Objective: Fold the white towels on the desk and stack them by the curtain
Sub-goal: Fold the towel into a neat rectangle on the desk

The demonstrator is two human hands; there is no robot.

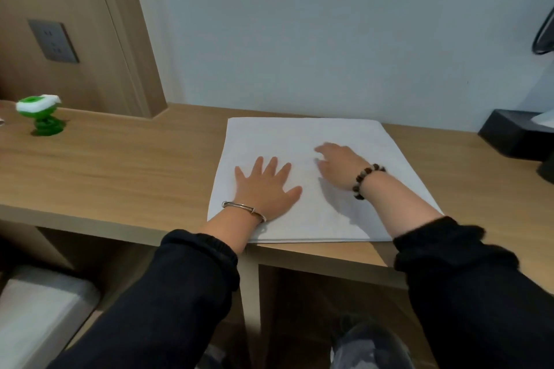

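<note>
**On desk: one towel, both hands on it**

At the near edge of the desk (120, 165), right of centre, one white towel (269, 135) lies flat. It is a squarish, fine-napped cloth, smooth all over. Its front hem runs just along the desk's edge and its far hem lies close to the wall (329, 24). A thin line runs along the front hem (layers cannot be counted).

Left hand (263, 189): palm down on the towel's near left part, five fingers straight and spread, pressing flat and gripping nothing. One plain silver metal bangle (243, 209) is on the wrist.

Right hand (335, 162): on the towel's middle, beside the left hand but apart from it. The fingers are loosely bent and blurred, and no cloth is seen pinched in them. One string of round brown and pale beads (367, 180) is on the wrist.

Two black sleeves (192, 278), cuffs gathered.

Desk surface: light wood-grain, matt.
- Far left: one green and white plastic toy (42, 115), with a round head on a coiled base.
- Far right: one black rectangular box (515, 135).

One dark grey socket (54, 40) sits on the wood panel at left; its markings are too small to read. The wall is plain pale grey-blue.
</note>
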